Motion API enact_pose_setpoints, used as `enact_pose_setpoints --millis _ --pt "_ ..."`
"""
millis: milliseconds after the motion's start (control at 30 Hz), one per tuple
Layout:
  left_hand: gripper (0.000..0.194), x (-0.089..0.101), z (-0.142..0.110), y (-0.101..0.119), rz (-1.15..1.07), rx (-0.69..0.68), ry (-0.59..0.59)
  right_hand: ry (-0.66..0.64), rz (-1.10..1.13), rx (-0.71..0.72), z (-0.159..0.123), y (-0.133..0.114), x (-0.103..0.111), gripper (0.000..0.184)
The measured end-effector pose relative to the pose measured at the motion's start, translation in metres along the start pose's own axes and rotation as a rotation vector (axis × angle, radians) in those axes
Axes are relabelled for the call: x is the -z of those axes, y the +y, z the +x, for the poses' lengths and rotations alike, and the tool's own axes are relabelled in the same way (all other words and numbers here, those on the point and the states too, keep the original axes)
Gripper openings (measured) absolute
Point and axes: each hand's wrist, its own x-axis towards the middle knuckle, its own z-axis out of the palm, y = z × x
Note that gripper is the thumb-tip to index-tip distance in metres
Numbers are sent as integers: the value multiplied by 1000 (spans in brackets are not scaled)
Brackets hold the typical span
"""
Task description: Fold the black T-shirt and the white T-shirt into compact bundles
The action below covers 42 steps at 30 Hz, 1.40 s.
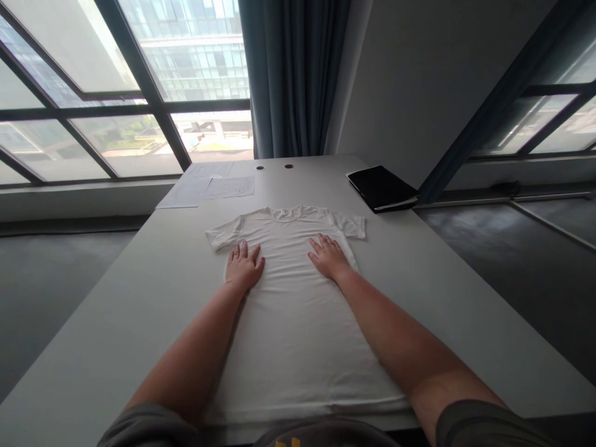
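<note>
My left hand (pixel 244 267) lies palm down, fingers slightly spread and clamped on nothing, at the side edge of the white T-shirt (pixel 293 323), below the sleeve (pixel 226 234). My right hand (pixel 329 256) rests likewise, flat with fingers spread, just inside the opposite edge. The two hands are well apart. Taking the middle of the shirt as the clock centre, the left hand is between 10 and 11 o'clock and the right at 1. The shirt lies flat on the table (pixel 139 310) in front of me, collar (pixel 286 215) at 12 and hem at 6, with shallow creases across the chest. Judged by its look, the fabric is light, soft, stretchy and not fragile; it should slide and wrinkle readily under a dragged palm. Suitable grip points are the shoulder seams, the side edges and the hem corners. Count: one shirt, two short sleeves, one black folder (pixel 382 188) at 1 o'clock, two round table holes (pixel 289 166) near 12, and at least three paper sheets (pixel 229 187) at 11; their overlap prevents an exact count. Beyond the table, one blue curtain (pixel 295 81) hangs at 12.
</note>
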Motion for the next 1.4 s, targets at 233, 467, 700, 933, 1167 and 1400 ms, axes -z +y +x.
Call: enact_pose_setpoints --millis 233,467,700,933,1167,1400 --pt "61 7 22 13 50 -66 74 31 11 -6 0 -2 0 64" --pt "60 14 126 17 7 -104 9 39 23 1 -5 -6 7 62" --pt "60 0 178 13 -35 -10 -19 45 10 11 -5 -4 6 63" --pt "66 -9 207 34 -63 -18 -8 32 28 -7 -5 -4 6 63" --pt "77 -19 212 34 -55 -21 -37 -8 11 -44 9 -7 13 63" --pt "76 -14 210 37 -37 -6 -32 34 25 0 132 -7 46 62"
